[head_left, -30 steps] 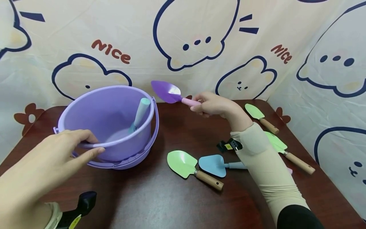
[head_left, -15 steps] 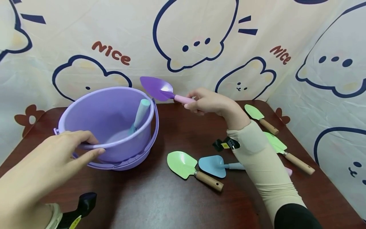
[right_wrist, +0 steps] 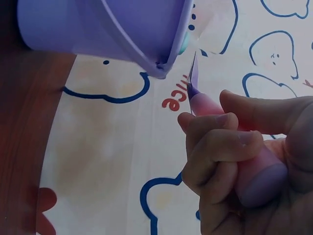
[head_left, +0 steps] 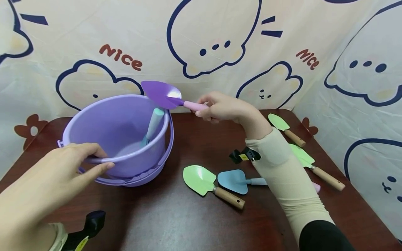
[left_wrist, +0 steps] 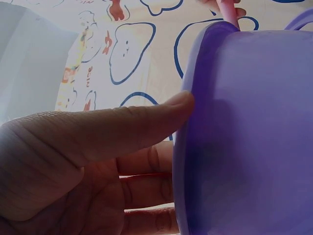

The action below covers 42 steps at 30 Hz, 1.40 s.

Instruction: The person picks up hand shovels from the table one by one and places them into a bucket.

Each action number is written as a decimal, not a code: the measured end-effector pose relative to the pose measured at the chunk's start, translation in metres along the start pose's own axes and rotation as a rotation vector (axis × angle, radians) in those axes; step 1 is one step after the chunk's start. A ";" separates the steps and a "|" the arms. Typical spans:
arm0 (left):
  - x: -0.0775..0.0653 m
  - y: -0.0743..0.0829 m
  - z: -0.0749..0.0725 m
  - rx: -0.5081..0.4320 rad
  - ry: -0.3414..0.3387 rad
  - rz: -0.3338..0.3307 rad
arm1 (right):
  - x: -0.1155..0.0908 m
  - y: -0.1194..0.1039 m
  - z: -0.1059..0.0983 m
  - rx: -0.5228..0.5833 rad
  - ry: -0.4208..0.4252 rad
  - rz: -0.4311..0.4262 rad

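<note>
My left hand [head_left: 72, 164] pinches the near rim of a purple bucket [head_left: 138, 165], thumb outside and fingers inside. In the left wrist view the thumb and fingers straddle that rim. A teal-handled tool [head_left: 154, 123] leans inside the bucket, its lower part partly hidden. My right hand [head_left: 224, 108] grips the pink handle of a purple trowel [head_left: 160, 94]. The trowel's blade hangs above the bucket's far right rim, pointing left. In the right wrist view curled fingers [right_wrist: 215, 147] wrap the pink handle [right_wrist: 259, 176], beside the bucket's outer wall.
On the brown table [head_left: 176, 226] lie a green trowel [head_left: 199, 179] with a wooden handle and a blue trowel [head_left: 233, 181], partly behind the right sleeve. Two more green trowels lie at right, one far [head_left: 279, 122], one nearer [head_left: 326, 177]. A pink handle end [head_left: 316, 187] peeks out there.
My right hand has moved left, bringing the purple trowel from beside the bucket to above its right rim. The left hand has stayed at the bucket's rim.
</note>
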State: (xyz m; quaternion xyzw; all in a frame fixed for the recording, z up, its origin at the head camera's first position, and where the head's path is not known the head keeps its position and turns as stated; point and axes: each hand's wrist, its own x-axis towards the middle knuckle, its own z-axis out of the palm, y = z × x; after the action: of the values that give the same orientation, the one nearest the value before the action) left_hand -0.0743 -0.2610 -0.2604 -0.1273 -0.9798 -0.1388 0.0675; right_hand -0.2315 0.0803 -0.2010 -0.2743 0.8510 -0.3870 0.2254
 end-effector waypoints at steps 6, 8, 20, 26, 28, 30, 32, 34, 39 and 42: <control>0.000 -0.001 0.000 0.004 -0.004 -0.002 | 0.003 -0.015 0.003 -0.016 -0.034 -0.031; 0.000 -0.001 0.000 -0.001 -0.019 -0.014 | 0.004 -0.020 0.004 -0.019 -0.043 -0.030; 0.001 0.000 -0.001 -0.002 -0.040 -0.036 | 0.016 -0.047 0.007 -0.089 -0.102 -0.019; 0.002 0.000 -0.001 -0.015 -0.061 -0.047 | 0.024 -0.062 0.008 -0.169 -0.160 -0.010; 0.002 0.000 -0.001 -0.012 -0.055 -0.043 | 0.026 -0.066 0.008 -0.192 -0.173 -0.010; 0.002 0.000 -0.001 -0.004 -0.042 -0.034 | 0.028 -0.071 0.009 -0.216 -0.185 -0.009; 0.003 0.000 -0.001 0.003 -0.036 -0.027 | 0.030 -0.074 0.010 -0.242 -0.195 -0.004; 0.003 0.001 -0.001 -0.001 -0.042 -0.029 | 0.032 -0.077 0.011 -0.262 -0.209 0.003; 0.003 0.000 0.001 -0.024 -0.055 -0.044 | 0.039 -0.084 0.013 -0.293 -0.259 0.002; 0.003 -0.001 0.002 -0.028 -0.055 -0.049 | 0.043 -0.090 0.016 -0.305 -0.285 0.006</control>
State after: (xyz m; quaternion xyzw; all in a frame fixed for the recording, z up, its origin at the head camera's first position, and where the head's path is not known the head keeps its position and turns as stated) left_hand -0.0774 -0.2608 -0.2617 -0.1082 -0.9821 -0.1503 0.0351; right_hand -0.2282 -0.0053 -0.1471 -0.3546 0.8601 -0.2101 0.3005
